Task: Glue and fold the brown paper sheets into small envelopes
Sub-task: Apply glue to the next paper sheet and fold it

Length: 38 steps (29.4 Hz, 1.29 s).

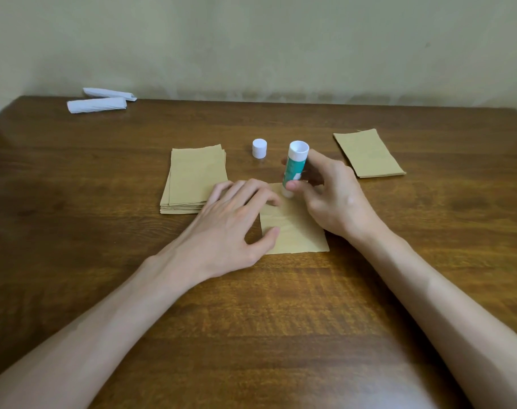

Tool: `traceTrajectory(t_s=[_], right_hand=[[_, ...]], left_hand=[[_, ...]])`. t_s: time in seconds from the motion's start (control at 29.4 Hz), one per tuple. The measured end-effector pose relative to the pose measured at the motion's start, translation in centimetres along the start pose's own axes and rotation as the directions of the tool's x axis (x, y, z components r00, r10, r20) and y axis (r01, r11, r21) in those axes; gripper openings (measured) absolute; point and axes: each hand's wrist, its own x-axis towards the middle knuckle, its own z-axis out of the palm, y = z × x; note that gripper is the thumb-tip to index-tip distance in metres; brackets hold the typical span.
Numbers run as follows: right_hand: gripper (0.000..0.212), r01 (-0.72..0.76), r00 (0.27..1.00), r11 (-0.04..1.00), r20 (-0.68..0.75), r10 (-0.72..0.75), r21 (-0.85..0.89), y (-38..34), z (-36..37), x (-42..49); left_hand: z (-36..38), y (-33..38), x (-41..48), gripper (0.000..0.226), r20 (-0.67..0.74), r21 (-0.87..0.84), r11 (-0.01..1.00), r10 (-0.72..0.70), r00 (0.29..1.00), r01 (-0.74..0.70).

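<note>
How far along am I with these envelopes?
Done: a thin pile at the right looks like finished envelopes. In hand: the left hand presses one brown sheet flat while the right hand holds the uncapped glue stick on its far edge. Left: folding it, then the thicker stack at the left.

Bench [280, 320]: dark brown wood with pronounced grain, smooth, with a soft sheen (pale reflections show towards the front edge). Brown paper sheet [295, 231], stack of sheets [192, 178] and second pile [369, 154]: thin kraft-type paper, matt, the single sheet faintly creased. Glue stick [295, 163] and loose cap [259, 148]: smooth white plastic, the teal label slightly glossy; white rolls [97, 104] look like matt paper; wall [251, 39] matt, pale, faintly mottled.
</note>
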Motion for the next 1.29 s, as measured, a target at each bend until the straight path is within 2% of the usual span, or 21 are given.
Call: traceTrajectory(t_s=[0.1, 0.27, 0.37, 0.58, 0.78, 0.88, 1.02, 1.09, 1.29], right_hand=[[0.015, 0.005, 1.0, 1.0, 0.03, -0.005, -0.014, 0.1, -0.2, -0.1], [0.026, 0.006, 1.0, 1.0, -0.03, -0.006, -0.016, 0.1, -0.5, -0.4], [0.02, -0.012, 1.0, 0.999, -0.008, 0.011, -0.037, 0.1, -0.9, -0.4], [0.027, -0.133, 0.99, 0.987, 0.03, 0.136, -0.093, -0.1, -1.9, -0.6], [0.027, -0.179, 0.983, 0.976, 0.003, 0.181, -0.12, 0.0, -2.5, -0.8], [0.031, -0.21, 0.978, 0.975, 0.0, 0.211, -0.068, 0.1, -2.7, -0.9], [0.035, -0.238, 0.948, 0.95, -0.164, 0.272, 0.201, -0.4, -3.3, -1.3], [0.037, -0.218, 0.938, 0.936, -0.206, 0.28, 0.277, -0.6, -3.5, -1.2], [0.027, -0.121, 0.986, 0.977, -0.09, 0.138, 0.174, -0.7, -1.3, -0.5]], left_hand=[[0.0, 0.0, 0.0, 0.04, -0.001, 0.0, 1.0, -0.001, 1.0, 0.001], [-0.1, 0.0, 0.0, 0.042, 0.008, -0.008, 1.0, -0.005, 1.0, 0.005], [-0.1, 0.0, 0.0, 0.042, 0.003, -0.014, 1.0, -0.006, 1.0, 0.006], [-0.1, 0.0, 0.0, 0.042, 0.01, -0.013, 1.0, -0.004, 1.0, 0.004], [-0.1, 0.0, 0.0, 0.042, 0.013, -0.009, 1.0, -0.006, 1.0, 0.006], [-0.1, -0.1, 0.0, 0.041, 0.011, -0.01, 1.0, -0.005, 1.0, 0.005], [0.0, -0.1, -0.1, 0.039, -0.005, -0.007, 1.0, 0.003, 1.0, -0.003], [0.0, 0.0, 0.0, 0.038, -0.026, -0.004, 1.0, -0.002, 1.0, 0.002], [-0.1, -0.1, 0.1, 0.041, -0.032, -0.007, 1.0, -0.02, 0.999, 0.02]])
